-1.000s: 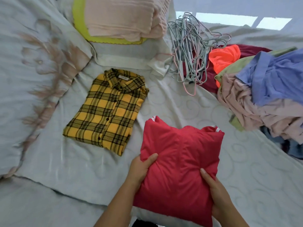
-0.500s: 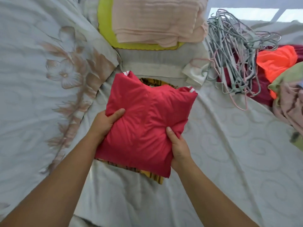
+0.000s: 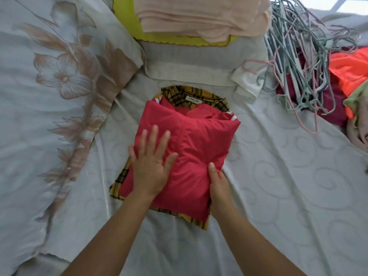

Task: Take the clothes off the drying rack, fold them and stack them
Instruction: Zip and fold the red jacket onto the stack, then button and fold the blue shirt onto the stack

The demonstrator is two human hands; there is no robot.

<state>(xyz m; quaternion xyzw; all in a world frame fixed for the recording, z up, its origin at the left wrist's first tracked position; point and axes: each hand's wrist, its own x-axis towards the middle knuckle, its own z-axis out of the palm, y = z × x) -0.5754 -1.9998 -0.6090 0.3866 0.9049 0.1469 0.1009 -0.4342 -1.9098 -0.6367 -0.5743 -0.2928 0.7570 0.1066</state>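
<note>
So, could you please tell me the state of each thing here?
red garment: folded, lying on the plaid shirt.
plaid shirt: folded, underneath, collar showing.
left hand: flat, pressing the red garment.
right hand: gripping the red garment's edge.
hangers: empty, heaped.
orange garment: crumpled, unfolded.
pink cloth: folded.

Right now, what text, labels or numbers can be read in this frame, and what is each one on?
"LAN LAN": on the white neck label inside the plaid shirt collar; the print is small, so the first letter is uncertain.
Nothing else: no readable text on the red garment, the hangers or the bedding.
</note>
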